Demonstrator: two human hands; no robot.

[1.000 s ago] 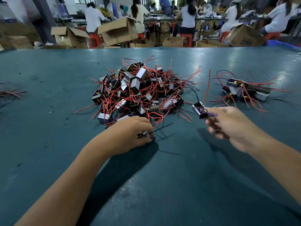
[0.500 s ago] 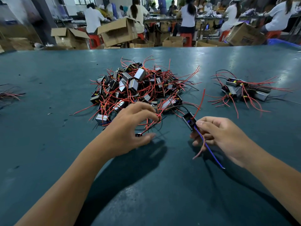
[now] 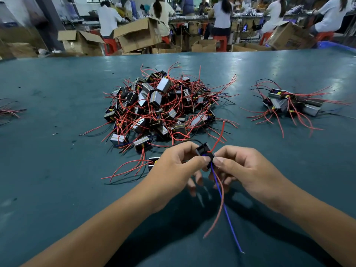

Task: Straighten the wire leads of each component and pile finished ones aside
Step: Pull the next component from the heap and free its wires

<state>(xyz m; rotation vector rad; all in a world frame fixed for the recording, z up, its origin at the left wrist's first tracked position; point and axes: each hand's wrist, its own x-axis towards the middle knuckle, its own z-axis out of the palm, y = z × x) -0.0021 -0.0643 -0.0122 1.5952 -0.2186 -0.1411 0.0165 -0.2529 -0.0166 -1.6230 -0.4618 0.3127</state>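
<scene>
left hand (image 3: 173,166) and right hand (image 3: 244,166) both pinching one small black part (image 3: 204,152) between thumbs and fingertips, red wire (image 3: 218,201) and blue wire (image 3: 225,209) hanging down below the fingers

I'm pinching a small component (image 3: 205,155) between my left hand (image 3: 174,170) and right hand (image 3: 248,168); its body is looking like dark, slightly glossy plastic. Its blue lead (image 3: 227,214) and red lead (image 3: 218,207) are showing smooth, plastic-looking insulation. The big pile (image 3: 159,108) is showing shiny grey metal-looking casings with yellow tape-like bands, red and black smooth-coated wires tangling through. The small pile (image 3: 290,105) is looking the same, metal faces glinting. The table (image 3: 57,170) is looking like matt teal mat, faintly sheening far back, specked with bits. Cardboard boxes (image 3: 138,35) behind are looking dull brown, rough paper.
</scene>
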